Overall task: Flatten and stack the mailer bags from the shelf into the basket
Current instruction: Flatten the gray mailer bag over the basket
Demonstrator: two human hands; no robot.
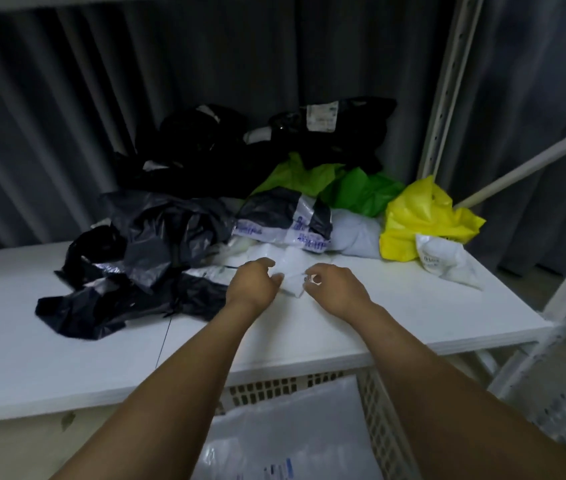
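A heap of crumpled mailer bags lies on the white shelf: black ones at the left and back, green ones, a yellow one, and white ones. A small crumpled white mailer bag lies at the heap's front edge. My left hand pinches its left side and my right hand pinches its right side, both with curled fingers. Below the shelf stands a white slotted basket with a flat white mailer bag inside.
Another white bag lies loose at the shelf's right. White metal shelf posts and a slanted brace rise on the right. A dark curtain hangs behind the shelf. The shelf's front left is bare.
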